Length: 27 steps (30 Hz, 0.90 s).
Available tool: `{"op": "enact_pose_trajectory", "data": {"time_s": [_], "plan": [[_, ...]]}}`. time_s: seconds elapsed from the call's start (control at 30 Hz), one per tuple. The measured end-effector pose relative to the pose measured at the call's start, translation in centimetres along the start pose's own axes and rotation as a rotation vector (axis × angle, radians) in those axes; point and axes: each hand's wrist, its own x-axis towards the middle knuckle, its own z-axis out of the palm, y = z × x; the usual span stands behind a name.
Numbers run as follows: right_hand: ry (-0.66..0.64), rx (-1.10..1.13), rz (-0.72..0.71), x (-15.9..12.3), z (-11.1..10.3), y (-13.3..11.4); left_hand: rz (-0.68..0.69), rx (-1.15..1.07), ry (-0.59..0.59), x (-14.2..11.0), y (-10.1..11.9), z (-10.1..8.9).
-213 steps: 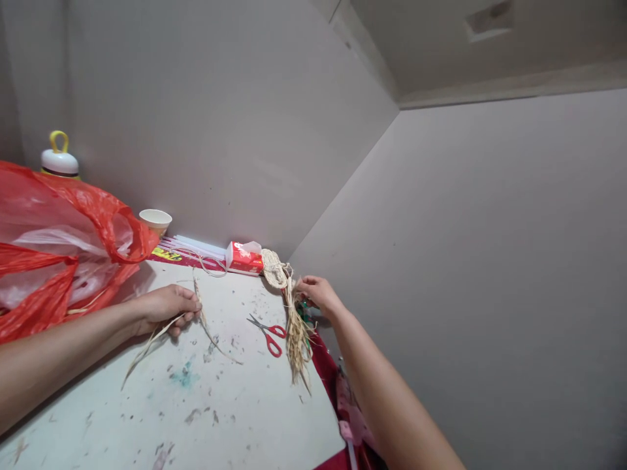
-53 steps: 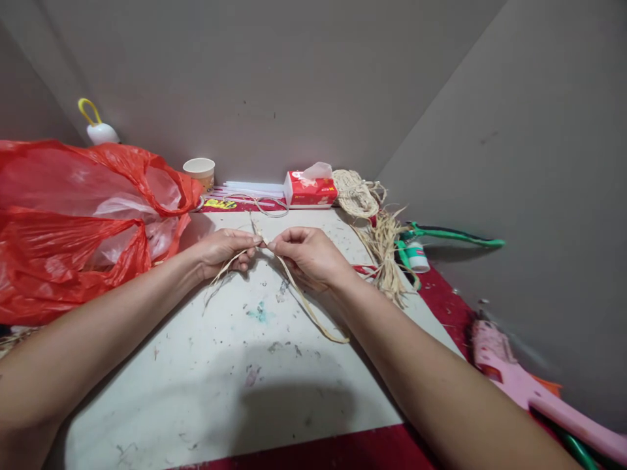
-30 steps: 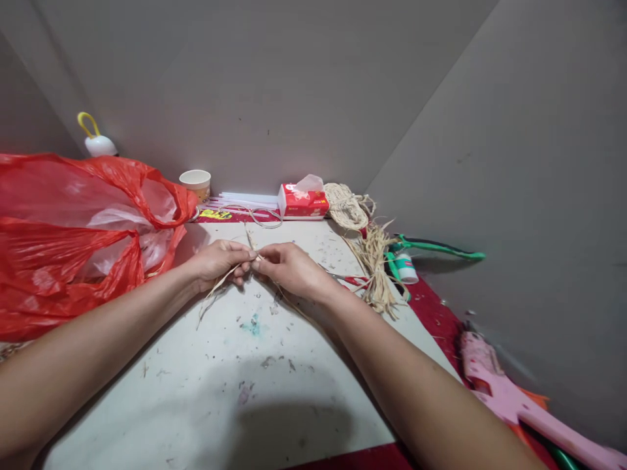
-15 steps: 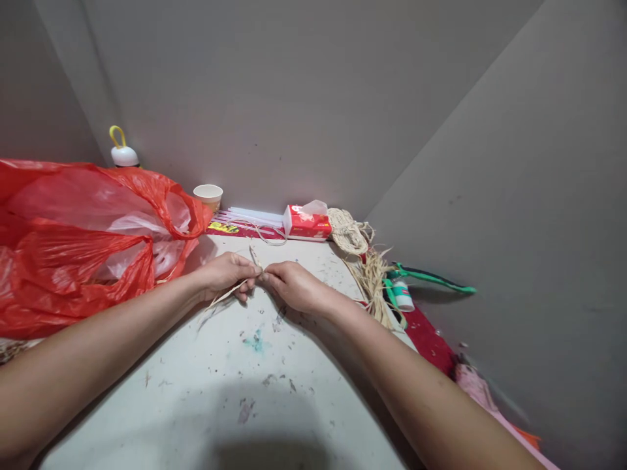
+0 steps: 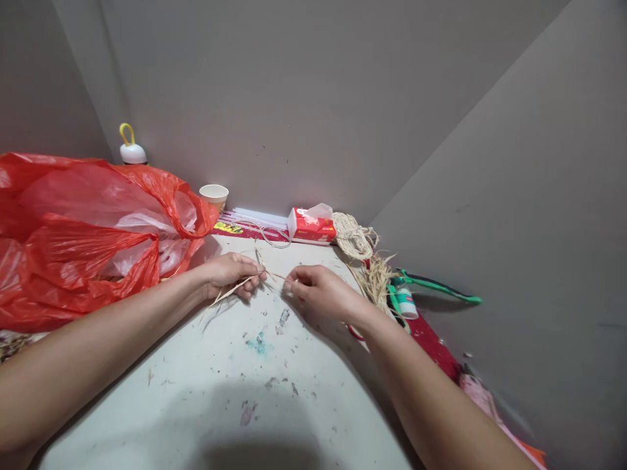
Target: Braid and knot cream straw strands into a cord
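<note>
My left hand is closed, pinching a thin braid of raffia between thumb and fingers. Its short plaited end points up and away from me. Loose raffia ends trail from under that hand toward the lower left. My right hand is closed too, its fingertips gripping one raffia strand that stretches across from the left fingers. Both hands are held over the white tabletop. Exactly how the strands cross is hidden by my left fingertips.
A red plastic bag fills the left side. Along the back stand a paper cup, straw-like sticks and a tissue pack. A braided coil, loose raffia bundle, white bottle and green-black strap lie at right.
My right hand has moved away to the right, drawing a strand out between the hands. My left hand keeps its pinch on the braid. The view has shifted slightly.
</note>
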Motion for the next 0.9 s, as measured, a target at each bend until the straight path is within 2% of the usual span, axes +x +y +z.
{"op": "enact_pose_trajectory", "data": {"time_s": [0.03,0.1,0.2,0.27,0.3,0.33,0.43,0.5,0.57,0.67,0.8,0.9], "plan": [[0.052,-0.005,0.019,-0.3,-0.8,0.1,-0.007,-0.004,0.012,0.0,0.1,0.1],[0.300,0.033,0.035,-0.9,-2.1,0.1,-0.005,-0.015,0.035,-0.1,0.2,0.3],[0.742,0.252,-0.004,-1.8,-3.1,-1.1,0.008,-0.025,0.064,-0.2,0.2,0.5],[0.903,0.416,-0.046,-2.3,-2.9,-2.6,0.010,-0.012,0.086,-0.2,0.2,0.6],[0.900,0.461,-0.052,-2.4,-2.4,-3.3,0.013,-0.003,0.096,-0.2,0.2,0.7],[0.843,0.475,-0.044,-2.4,-1.8,-4.0,0.020,0.002,0.105,-0.2,0.1,0.8],[0.416,0.395,0.061,-1.6,1.2,-5.1,0.066,-0.004,0.117,-0.1,0.1,0.9],[0.227,0.410,0.132,-0.7,3.5,-4.9,0.089,-0.017,0.123,-0.1,0.0,0.9],[0.200,0.506,0.139,0.3,5.5,-4.4,0.100,-0.028,0.137,0.1,-0.2,0.8],[0.266,0.682,0.159,1.0,7.2,-3.6,0.119,-0.038,0.162,0.4,-0.5,0.7],[0.277,0.832,0.206,0.9,7.7,-3.5,0.121,-0.034,0.151,0.5,-0.6,0.7],[0.224,0.817,0.209,0.5,7.2,-3.7,0.111,-0.055,0.118,0.5,-0.7,0.7]]}}
